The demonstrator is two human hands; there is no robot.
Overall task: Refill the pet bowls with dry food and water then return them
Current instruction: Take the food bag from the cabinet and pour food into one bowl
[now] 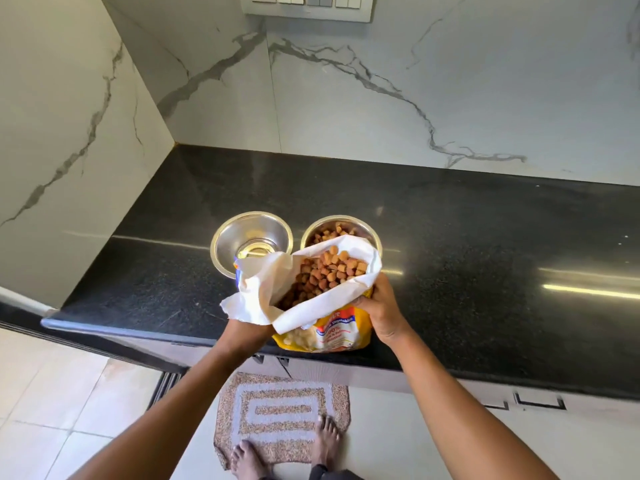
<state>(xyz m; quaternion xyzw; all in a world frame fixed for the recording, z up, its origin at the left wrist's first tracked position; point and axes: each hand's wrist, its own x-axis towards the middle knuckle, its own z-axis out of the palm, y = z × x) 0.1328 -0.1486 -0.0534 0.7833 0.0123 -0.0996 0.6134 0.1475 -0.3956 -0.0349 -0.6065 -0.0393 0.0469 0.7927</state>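
Kibble bag (pixel 341 336), yellow, white-lined mouth open, right fingers (pixel 363 301) gripping, left hand (pixel 246 332) fingers hidden.

A yellow printed food bag (pixel 332 332) with white lining holds brown kibble (pixel 325 275); black speckled stone counter (pixel 485 254), grey-veined white marble wall (pixel 381 81).

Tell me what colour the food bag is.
The bag is yellow with blue and white print, white inside; seen in the head view.

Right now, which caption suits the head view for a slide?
Left hand and right hand hold the open bag at the kibble bowl, beside the other bowl.
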